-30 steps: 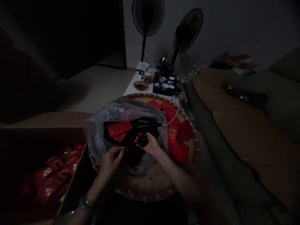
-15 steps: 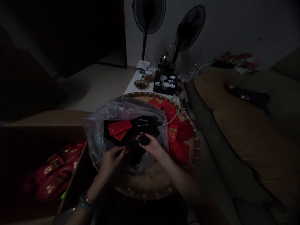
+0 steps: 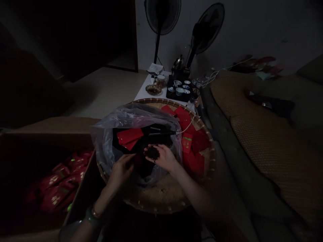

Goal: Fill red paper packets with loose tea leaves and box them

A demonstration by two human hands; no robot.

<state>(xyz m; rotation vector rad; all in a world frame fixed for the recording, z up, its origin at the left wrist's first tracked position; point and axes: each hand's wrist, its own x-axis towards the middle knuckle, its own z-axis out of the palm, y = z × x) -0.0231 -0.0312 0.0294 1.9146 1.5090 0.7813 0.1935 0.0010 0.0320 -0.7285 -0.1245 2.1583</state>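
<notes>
My right hand point(image 3: 164, 158) is palm up over the open plastic bag, cupped under a small heap of dark loose leaves point(image 3: 152, 153), probably tea. Just left of it, my left hand point(image 3: 122, 167) has its thumb and fingers pinched on a small dark red packet point(image 3: 137, 161), which is hard to see in the dimness. The clear plastic bag point(image 3: 102, 134) has dark contents and sits in a round woven bamboo tray point(image 3: 161, 201). On those contents lie red packets point(image 3: 130, 137) and a black stick-like tool point(image 3: 163, 133) with a white cord.
More red packets point(image 3: 186, 143) lie along the tray's right side. A cardboard box point(image 3: 83, 183) at left holds several filled red packets point(image 3: 59, 188). Behind stand a tea tray with cups point(image 3: 179, 91), a kettle point(image 3: 178, 63) and two fans point(image 3: 163, 16). A sofa with a woven mat point(image 3: 252, 117) is at right.
My right hand has shifted slightly left, its leaf heap tilted more into view. The small packet in my left hand now shows a dark red side where a silvery glint was.
</notes>
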